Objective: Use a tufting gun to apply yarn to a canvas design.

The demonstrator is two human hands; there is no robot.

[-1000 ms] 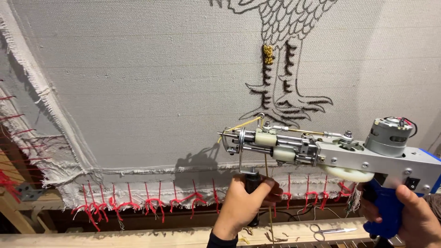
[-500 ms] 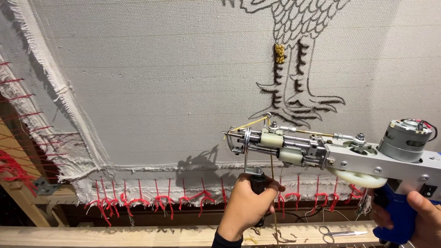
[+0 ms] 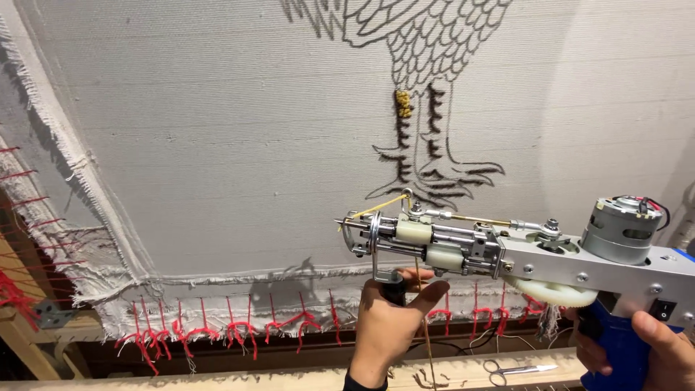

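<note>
Tufting gun (image 3: 507, 253) in both hands

Right hand (image 3: 655, 347) cut off, bottom-right.

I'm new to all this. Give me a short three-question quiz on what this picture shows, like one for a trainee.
1. True or false: the left hand grips the front handle under the tufting gun.
2. What colour is the grip in the right hand? A) red B) blue C) green
3. Which small tool lies on the wooden beam below the cloth?

Key: 1 true. 2 B. 3 scissors.
</note>
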